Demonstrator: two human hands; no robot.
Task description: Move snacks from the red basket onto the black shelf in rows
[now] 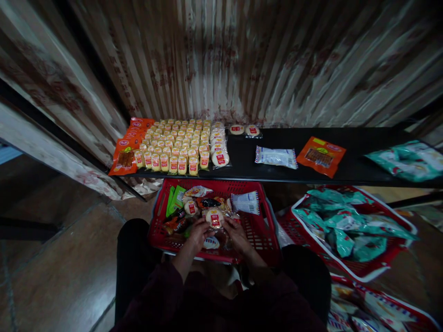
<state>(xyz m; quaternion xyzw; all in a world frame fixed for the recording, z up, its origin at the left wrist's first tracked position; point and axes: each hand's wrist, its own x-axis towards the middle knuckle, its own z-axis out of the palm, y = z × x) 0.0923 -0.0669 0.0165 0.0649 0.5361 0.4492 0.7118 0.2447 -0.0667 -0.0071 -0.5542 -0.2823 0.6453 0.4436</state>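
Observation:
Between my two hands, a round pale cracker in a clear wrapper with a red label (pixel 215 218) is held up over a red plastic basket (pixel 258 236). My left hand (pixel 198 234) pinches the wrapper's left edge. On the opposite edge, my right hand (pixel 236 233) has its fingers closed on the same wrapper. Mixed snack packs lie in the basket under and around the hands: a green packet (pixel 176 199), a black packet (pixel 208 203), another round cracker pack (pixel 190 207) and a white-and-blue packet (pixel 246 203).
Above the basket runs a black shelf (pixel 242 159). It carries rows of small yellow cakes (pixel 173 150), orange packets (pixel 126 154), a row of cracker packs (pixel 220 158), a white packet (pixel 276 157) and a teal packet (pixel 408 160). More red baskets (pixel 375 273) stand at right, one with teal packets (pixel 346 221).

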